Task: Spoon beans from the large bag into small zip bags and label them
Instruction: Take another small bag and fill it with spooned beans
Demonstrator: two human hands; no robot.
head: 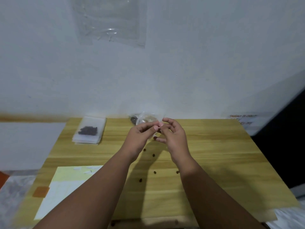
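Both hands are raised over the middle of the wooden table [214, 154], pinching a small clear zip bag [148, 119] between them. My left hand [140, 138] grips its left side and my right hand [173, 136] its right side. Behind the bag, near the wall, a dark heap of beans [133, 119] shows partly; the large bag around it is hard to make out. A filled small zip bag with dark beans [88, 130] lies on a stack of zip bags [87, 141] at the table's back left. Several loose beans [153, 155] are scattered on the table under my hands.
A yellow and white label sheet [66, 187] lies at the table's front left, with an orange tag [41, 192] at its edge. A clear plastic sheet [110, 20] hangs on the wall. A dark object [283, 146] stands right of the table.
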